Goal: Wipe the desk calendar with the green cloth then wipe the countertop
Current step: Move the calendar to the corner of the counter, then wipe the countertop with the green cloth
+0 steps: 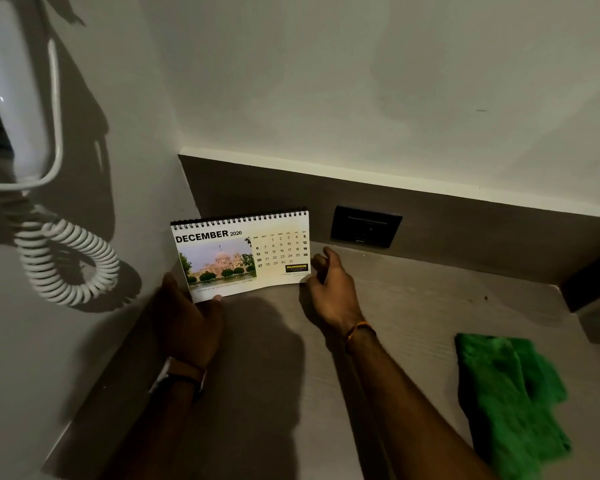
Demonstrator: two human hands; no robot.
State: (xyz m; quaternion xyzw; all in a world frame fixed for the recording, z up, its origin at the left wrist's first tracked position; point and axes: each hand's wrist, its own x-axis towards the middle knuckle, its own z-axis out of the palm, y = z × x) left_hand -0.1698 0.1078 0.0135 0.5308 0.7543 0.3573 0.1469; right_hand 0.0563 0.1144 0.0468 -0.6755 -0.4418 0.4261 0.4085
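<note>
Honestly, the desk calendar [243, 254] is looking light and tippy, standing at the table's [413, 306] back corner. Left hand [191, 323] is pinching its lower-left corner; right hand [329, 285] is touching the right edge, grip loosely curled. Green cloth [510, 400] is lying soft, well apart.

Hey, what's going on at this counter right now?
A person has both hands on a desk calendar showing December 2026, standing upright near the corner of the countertop. The left hand holds its lower left corner, and the right hand is at its lower right edge. The green cloth lies untouched on the countertop to the right, so neither hand is wiping at this moment.
</note>
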